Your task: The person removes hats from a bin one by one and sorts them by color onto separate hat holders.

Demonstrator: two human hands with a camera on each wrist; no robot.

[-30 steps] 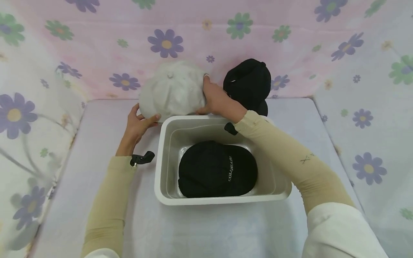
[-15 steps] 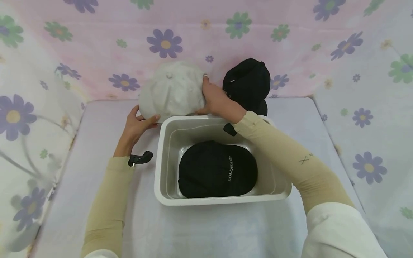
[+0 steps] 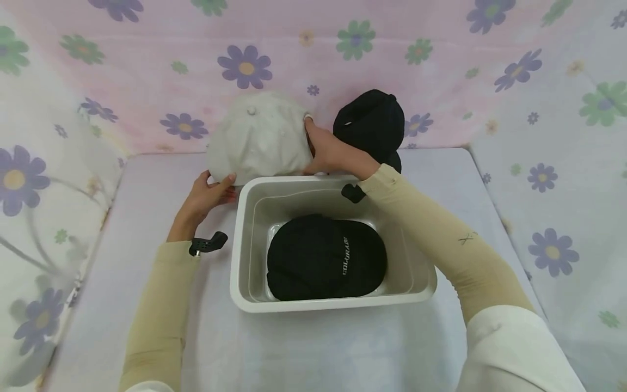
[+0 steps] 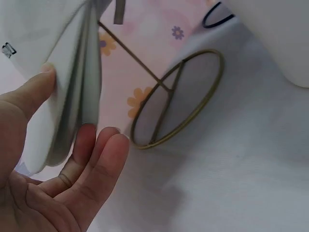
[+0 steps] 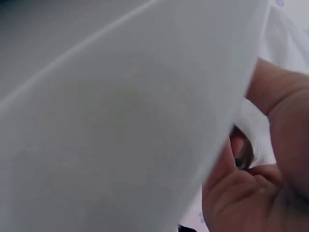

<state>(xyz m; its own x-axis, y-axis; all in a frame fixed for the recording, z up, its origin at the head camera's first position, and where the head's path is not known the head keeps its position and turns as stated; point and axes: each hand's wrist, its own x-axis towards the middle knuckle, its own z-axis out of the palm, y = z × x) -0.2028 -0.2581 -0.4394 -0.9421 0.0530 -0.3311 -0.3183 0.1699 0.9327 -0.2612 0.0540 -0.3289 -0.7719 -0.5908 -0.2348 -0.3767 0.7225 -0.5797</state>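
One white baseball cap (image 3: pixel 264 136) stands at the far side of the table (image 3: pixel 152 185), behind the left part of the plastic bin (image 3: pixel 333 306), held between both hands. The left hand (image 3: pixel 198 198) has its thumb over the brim and its fingers curled round the lower edge; the left wrist view shows layered white edges in this hold, and I cannot tell whether they belong to one brim or several. The right hand (image 3: pixel 334 151) grips the rear edge of the crown, thumb low, forefinger high. Compared with half a second ago, the change is small: the left hand sits slightly lower at the brim, more of its fingers show beneath, and the crown button sits slightly higher; the right-hand hold is unchanged. I judge this to be a hold adjustment, not yet a transfer. Note the brass-coloured wire stand (image 4: pixel 170 91): its rod runs up behind the brim, out of my sight, and I treat it as a snag point. The bin's rear rim lies just in front of the cap; I cannot confirm contact. Inside, the black COLORADO cap (image 3: pixel 303 261) lies toward the front wall, leaving room along the rear wall and right end. A second black cap (image 3: pixel 369 122) stands just beside the right hand; clearance there is narrow. The floral backdrop (image 3: pixel 289 60) limits rearward travel. Widest open room: table surface left of and before the bin.
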